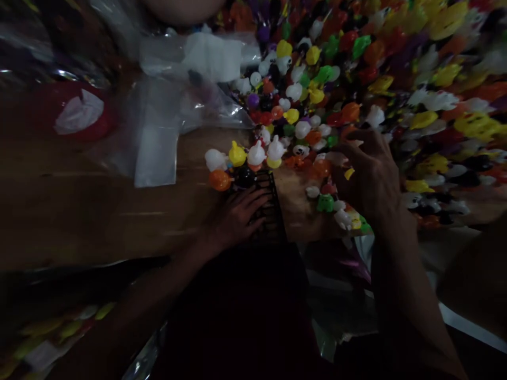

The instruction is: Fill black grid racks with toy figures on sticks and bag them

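My left hand (pixel 240 214) lies with its fingers stretched out over a black slotted rack (pixel 273 211) at the table's front edge. Small plastic figures stand in two rows at the rack's far end, among them a yellow one (pixel 237 154), a white one (pixel 256 153), an orange pumpkin-like one (pixel 219 180) and a black one (pixel 244 177). On the right, my right hand (pixel 372 171) is at the near side of a big heap of such figures, its fingers bent inward. A small yellow piece (pixel 349 173) shows by its fingers; what they grip is partly hidden and blurred.
The colourful heap (pixel 380 84) covers the table's right and back. Several loose figures, one a green one (pixel 325 203), lie between my hands. Clear plastic bags (pixel 156 142) and a red round container (pixel 79 113) with white paper are on the left of the wooden table (pixel 79 211).
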Available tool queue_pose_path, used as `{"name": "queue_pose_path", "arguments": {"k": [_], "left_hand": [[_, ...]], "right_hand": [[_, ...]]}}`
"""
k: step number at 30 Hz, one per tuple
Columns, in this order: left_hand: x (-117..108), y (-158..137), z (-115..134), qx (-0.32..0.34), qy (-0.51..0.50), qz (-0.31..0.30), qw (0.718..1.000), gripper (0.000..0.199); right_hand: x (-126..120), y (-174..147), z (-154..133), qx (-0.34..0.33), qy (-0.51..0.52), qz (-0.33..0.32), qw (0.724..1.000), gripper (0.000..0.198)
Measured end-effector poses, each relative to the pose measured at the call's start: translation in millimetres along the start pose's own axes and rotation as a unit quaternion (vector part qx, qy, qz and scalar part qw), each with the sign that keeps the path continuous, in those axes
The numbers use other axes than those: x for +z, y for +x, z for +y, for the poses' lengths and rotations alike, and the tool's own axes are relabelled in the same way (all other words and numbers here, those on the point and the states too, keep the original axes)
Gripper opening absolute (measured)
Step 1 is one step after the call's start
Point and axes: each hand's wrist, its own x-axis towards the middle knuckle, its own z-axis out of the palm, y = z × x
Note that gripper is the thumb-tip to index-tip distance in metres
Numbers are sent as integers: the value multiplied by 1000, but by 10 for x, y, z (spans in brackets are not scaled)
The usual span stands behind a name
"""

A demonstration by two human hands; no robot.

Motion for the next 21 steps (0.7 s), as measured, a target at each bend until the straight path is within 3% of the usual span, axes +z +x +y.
{"name": "queue_pose_path", "arguments": {"k": [3, 6, 9, 15, 21], "left_hand": [[0, 8, -33, 6, -15, -3, 1000, 46], [-16, -10, -65, 9, -23, -5, 1000, 44], [-52, -66, -77, 9, -27, -12, 1000, 42], [-162, -205, -52, 18, -35, -29, 999, 42], [-208, -187, 40, 22, 15, -25, 999, 40]], "right_hand": [[117, -248, -322, -34, 84, -21, 996, 26], [448, -471, -582, 2, 83, -60, 995, 22], [733, -587, -717, 52, 65, -57, 995, 27], [837, -815, -671, 62, 93, 6, 994, 44], [948, -884, -607, 61, 85, -20, 994, 28]]}}
